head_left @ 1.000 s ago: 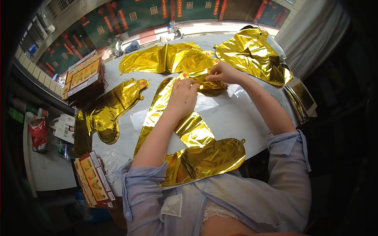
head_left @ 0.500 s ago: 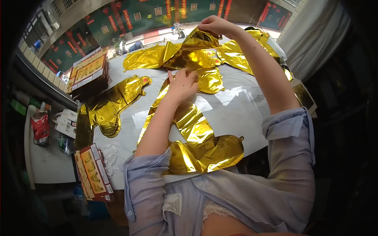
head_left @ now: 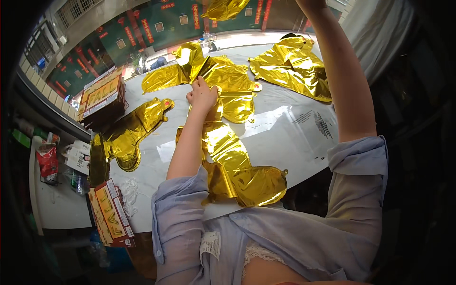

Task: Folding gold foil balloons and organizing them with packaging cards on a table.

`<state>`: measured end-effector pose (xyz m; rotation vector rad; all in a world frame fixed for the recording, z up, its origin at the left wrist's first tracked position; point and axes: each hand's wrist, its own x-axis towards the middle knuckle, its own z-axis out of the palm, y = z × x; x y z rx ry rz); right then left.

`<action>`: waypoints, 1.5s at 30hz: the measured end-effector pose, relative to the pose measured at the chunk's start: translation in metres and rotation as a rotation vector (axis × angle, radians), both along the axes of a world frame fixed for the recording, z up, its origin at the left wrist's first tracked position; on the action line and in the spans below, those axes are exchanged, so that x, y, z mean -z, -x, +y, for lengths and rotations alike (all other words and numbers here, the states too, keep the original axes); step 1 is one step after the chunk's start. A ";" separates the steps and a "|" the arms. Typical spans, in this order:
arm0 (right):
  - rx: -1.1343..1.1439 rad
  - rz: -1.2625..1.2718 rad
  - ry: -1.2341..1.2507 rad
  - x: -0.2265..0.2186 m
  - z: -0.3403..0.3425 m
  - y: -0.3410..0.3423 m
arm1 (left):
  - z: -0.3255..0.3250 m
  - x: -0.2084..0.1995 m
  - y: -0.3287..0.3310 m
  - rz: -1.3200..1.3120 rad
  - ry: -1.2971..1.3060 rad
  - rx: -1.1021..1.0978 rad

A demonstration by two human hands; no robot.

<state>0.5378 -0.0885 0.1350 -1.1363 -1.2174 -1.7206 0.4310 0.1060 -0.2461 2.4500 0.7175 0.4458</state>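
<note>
Flat, uninflated gold foil balloons lie over the table. My left hand (head_left: 203, 96) is closed, its fingers pinching the creased middle of a gold foil balloon (head_left: 232, 76) on the far half. Only the base of my right hand (head_left: 311, 4) shows at the top edge; its fingers are out of the picture. Left of it, a lifted piece of gold foil (head_left: 225, 8) hangs in the air, cut off by that edge. Another foil balloon (head_left: 259, 185) reaches to the near edge, against my shirt. One more (head_left: 128, 135) lies at the left.
A crumpled foil balloon (head_left: 297, 66) lies at the far right beside a clear plastic bag (head_left: 308, 123). Stacks of printed flat boxes stand far left (head_left: 102, 97) and near left (head_left: 111, 213), with white string (head_left: 129, 194) next to the nearer one. A pale curtain (head_left: 375, 42) hangs right.
My right hand has risen up and right, mostly out of view. A piece of foil now hangs high at the top. My left hand has shifted slightly left along the foil.
</note>
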 end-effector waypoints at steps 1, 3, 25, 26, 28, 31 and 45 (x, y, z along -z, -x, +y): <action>0.046 -0.068 0.055 0.002 -0.015 0.017 | -0.003 -0.010 -0.003 0.077 0.039 -0.017; 0.089 -0.242 0.125 0.001 -0.043 0.043 | -0.007 -0.037 -0.010 0.198 0.105 0.001; -0.232 -0.065 1.442 0.211 -0.211 0.218 | 0.033 -0.078 0.073 0.207 -0.158 0.287; -0.229 -0.071 1.459 0.222 -0.215 0.223 | 0.034 -0.086 0.080 0.145 -0.211 0.311; -0.246 -0.069 1.476 0.230 -0.220 0.229 | 0.031 -0.097 0.097 0.025 -0.331 0.399; -0.224 0.010 1.406 0.224 -0.234 0.230 | -0.036 -0.131 0.121 -0.023 -0.225 0.948; -0.527 0.791 0.842 0.102 -0.269 0.207 | -0.114 -0.108 0.146 -0.070 -0.121 1.051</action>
